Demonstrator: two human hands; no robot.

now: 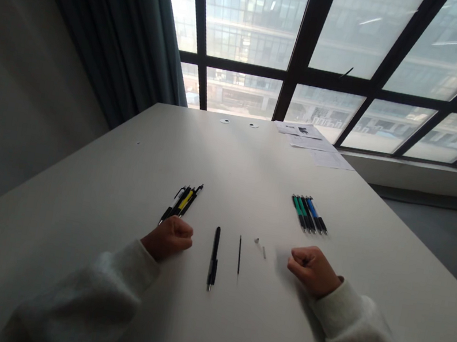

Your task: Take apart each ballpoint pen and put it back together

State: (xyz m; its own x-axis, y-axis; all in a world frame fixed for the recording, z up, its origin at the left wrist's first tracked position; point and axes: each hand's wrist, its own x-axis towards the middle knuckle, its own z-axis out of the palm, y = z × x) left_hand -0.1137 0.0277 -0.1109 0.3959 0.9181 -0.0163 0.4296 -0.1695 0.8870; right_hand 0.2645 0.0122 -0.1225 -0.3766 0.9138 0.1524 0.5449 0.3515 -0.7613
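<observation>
White tabletop (pixel 202 330) runs up the middle of the frame, and from where I stand the work on it looks partly done. At centre a black pen (pixel 215 256) lies clip side to the right, tip towards the person. Just right of it is a thin dark refill (pixel 239 256), and beyond that a small dark piece (pixel 256 240) and a slender pale piece (pixel 264 252) (a spring, maybe, but it's too small for me to tell). These four lie apart, so I judge that parts have been separated and laid out, with nothing among them joined.

Left of centre sits a cluster of pens (pixel 185 202), one with a yellow grip; right of centre, a neat row of pens (pixel 307 214) in green, black and blue. Both groups look sorted and whole.

The left hand (pixel 171 238) is curled into a fist at the near end of the cluster, overlapping it in view. The right hand (pixel 312 270), fingers folded just as tightly, rests below the row. Neither shows anything gripped, and the loose parts between them are untouched.
</observation>
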